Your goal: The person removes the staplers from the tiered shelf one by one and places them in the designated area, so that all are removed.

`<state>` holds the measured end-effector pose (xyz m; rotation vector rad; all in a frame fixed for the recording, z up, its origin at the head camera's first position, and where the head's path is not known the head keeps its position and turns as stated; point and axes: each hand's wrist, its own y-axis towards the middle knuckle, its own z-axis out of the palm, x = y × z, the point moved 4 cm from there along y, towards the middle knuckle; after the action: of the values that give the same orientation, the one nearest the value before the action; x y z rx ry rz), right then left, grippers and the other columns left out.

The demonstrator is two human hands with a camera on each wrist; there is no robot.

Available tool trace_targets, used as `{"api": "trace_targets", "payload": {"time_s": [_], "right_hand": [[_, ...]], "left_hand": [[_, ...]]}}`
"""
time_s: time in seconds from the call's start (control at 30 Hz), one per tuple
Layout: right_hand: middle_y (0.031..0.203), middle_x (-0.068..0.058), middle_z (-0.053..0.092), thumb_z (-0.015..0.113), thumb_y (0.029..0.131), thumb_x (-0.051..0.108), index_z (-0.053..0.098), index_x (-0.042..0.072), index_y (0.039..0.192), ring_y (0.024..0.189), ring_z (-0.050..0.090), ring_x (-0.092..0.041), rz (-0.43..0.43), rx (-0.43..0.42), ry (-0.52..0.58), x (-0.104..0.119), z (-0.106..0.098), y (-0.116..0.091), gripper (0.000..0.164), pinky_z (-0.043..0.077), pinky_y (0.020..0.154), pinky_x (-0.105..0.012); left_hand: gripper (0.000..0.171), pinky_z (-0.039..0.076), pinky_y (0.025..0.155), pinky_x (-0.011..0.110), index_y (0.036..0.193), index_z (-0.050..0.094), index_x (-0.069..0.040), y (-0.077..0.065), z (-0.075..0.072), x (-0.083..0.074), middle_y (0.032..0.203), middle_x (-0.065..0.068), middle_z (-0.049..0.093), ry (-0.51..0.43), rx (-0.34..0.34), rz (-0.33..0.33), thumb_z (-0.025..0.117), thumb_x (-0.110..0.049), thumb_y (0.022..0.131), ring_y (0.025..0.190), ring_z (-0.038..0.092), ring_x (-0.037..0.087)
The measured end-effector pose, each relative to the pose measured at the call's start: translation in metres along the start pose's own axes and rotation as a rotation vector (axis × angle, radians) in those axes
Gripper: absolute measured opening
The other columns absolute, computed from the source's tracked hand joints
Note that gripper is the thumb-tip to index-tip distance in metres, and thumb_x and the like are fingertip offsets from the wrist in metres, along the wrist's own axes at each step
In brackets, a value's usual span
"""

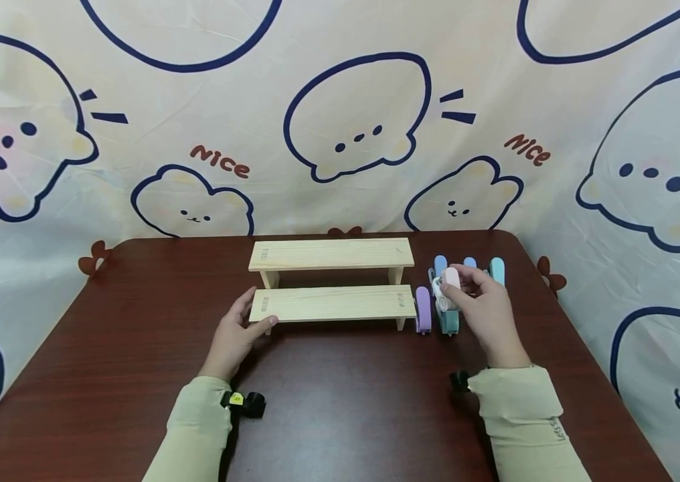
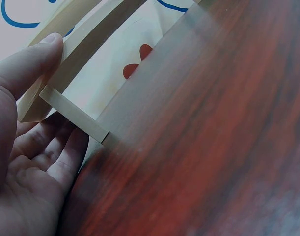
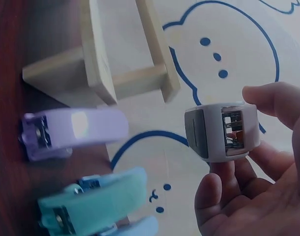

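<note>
A two-tier pale wooden stand (image 1: pixel 334 303) is on the table. My left hand (image 1: pixel 233 341) grips the left end of its front board, the thumb on the upper face and the fingers around the side, beside a leg (image 2: pixel 73 113). My right hand (image 1: pixel 490 314) pinches a white stapler (image 3: pixel 216 132) between thumb and fingers, raised above the other staplers. A purple stapler (image 1: pixel 423 310) stands close to the stand's right end. Beside it is a teal stapler (image 1: pixel 450 323), partly covered by the white one in the head view.
Behind my right hand are two blue staplers (image 1: pixel 440 263) and a light turquoise stapler (image 1: pixel 497 270), partly hidden. The back tier (image 1: pixel 330 254) rises behind the front board. A patterned cloth (image 1: pixel 340 120) hangs along the far edge of the brown table (image 1: pixel 340 415).
</note>
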<state>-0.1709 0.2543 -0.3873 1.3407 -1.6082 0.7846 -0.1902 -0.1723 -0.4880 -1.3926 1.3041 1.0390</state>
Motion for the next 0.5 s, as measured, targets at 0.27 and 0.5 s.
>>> {"api": "trace_targets", "payload": {"time_s": [0.27,0.5], "right_hand": [[0.117,-0.014,0.057,0.071,0.095,0.031,0.059,0.010,0.141,0.100,0.047,-0.021,0.035,-0.064,-0.003,-0.004,-0.022,0.001,0.052,0.053,0.068,-0.021],[0.118,-0.010,0.056,0.070,0.096,0.032,0.058,0.011,0.142,0.101,0.048,-0.020,0.065,-0.091,0.009,-0.010,-0.036,0.002,0.052,0.055,0.071,-0.020]], "left_hand": [[0.090,0.054,0.076,0.022,0.160,0.025,-0.012,0.001,0.000,-0.001,0.152,0.015,0.045,-0.004,-0.008,-0.003,0.080,-0.019,0.089,0.115,0.055,0.024],[0.090,0.054,0.077,0.021,0.160,0.025,-0.011,0.000,0.000,-0.001,0.153,0.015,0.045,0.001,-0.003,0.000,0.080,-0.020,0.089,0.119,0.054,0.026]]}}
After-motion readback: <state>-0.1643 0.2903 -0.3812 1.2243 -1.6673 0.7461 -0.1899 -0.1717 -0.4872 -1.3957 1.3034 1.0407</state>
